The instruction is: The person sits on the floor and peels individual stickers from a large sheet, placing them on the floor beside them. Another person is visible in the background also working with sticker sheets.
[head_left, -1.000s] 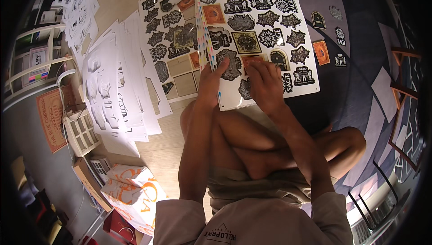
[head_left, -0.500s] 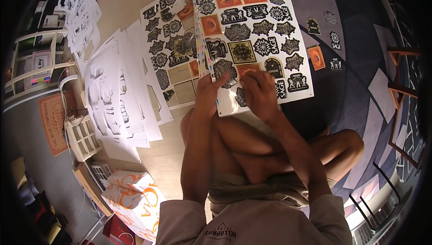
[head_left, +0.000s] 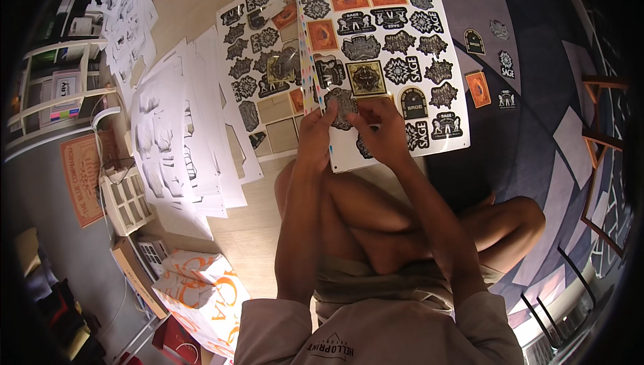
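A large white sticker sheet [head_left: 439,134], printed with rows of black, gold and orange die-cut stickers, lies tilted in front of me above my crossed legs. My left hand [head_left: 314,138] grips its near left edge, thumb on top beside a grey ornate sticker [head_left: 343,108]. Over the lower middle of the sheet, my right hand [head_left: 386,130] is closed with curled fingers. Its thumb reaches to the right side of the grey sticker, and its knuckles cover most of an orange sticker. Whatever lies between those fingertips is hidden.
Another sticker sheet [head_left: 248,50] with peeled-out gaps lies to the left, partly under mine. Beyond it are stacks of white cut-out paper sheets [head_left: 161,137]. Several loose stickers, one an orange rectangle [head_left: 479,90], rest on the dark patterned rug at right. A white-orange bag [head_left: 201,291] stands lower left.
My right hand has shifted slightly left and turned, its thumb now stretched toward the grey sticker. My left hand keeps its hold on the sheet. The whole view has moved a little.
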A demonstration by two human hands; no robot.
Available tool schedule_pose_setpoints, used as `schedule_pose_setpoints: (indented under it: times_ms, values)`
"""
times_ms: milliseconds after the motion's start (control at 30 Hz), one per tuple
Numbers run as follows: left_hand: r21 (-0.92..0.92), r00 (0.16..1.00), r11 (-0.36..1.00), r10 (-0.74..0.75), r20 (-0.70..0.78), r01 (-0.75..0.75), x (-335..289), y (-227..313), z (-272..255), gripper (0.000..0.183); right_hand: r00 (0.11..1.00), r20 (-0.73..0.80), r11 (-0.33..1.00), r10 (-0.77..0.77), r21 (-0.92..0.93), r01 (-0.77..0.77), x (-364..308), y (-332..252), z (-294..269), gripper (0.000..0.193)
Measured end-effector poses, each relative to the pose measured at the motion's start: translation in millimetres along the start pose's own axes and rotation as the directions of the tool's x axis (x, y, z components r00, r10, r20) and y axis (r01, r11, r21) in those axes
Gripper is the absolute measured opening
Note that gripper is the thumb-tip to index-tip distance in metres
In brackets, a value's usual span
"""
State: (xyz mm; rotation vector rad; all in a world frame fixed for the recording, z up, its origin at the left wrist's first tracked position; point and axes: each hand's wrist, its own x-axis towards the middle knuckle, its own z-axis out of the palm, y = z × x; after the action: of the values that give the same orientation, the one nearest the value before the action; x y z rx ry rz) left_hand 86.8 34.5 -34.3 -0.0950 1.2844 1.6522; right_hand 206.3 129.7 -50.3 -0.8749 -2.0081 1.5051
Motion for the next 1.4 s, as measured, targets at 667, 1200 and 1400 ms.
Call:
schedule_pose_setpoints:
  times_ms: [667,1200,1400]
  values:
    - [0.306,0.998,0.951,-0.027,-0.056,0.043,11.1,6.7,-5.1,0.039,0.892,0.147,0.604,0.428,0.687,-0.404,-23.5,11.3,-90.6,0.031]
    - [0.459,0.998,0.888,0.024,-0.057,0.005,19.0,-0.4,-4.4,0.042,0.513,-0.299,0.586,0.805,0.543,-0.602,-41.8,106.7,-286.4,0.025]
    - [0.474,1.0,0.881,0.013,-0.021,-0.001,17.5,0.4,-4.5,0.042,0.521,-0.418,0.664,0.744,0.38,-0.644,-43.8,111.1,-280.4,0.031]
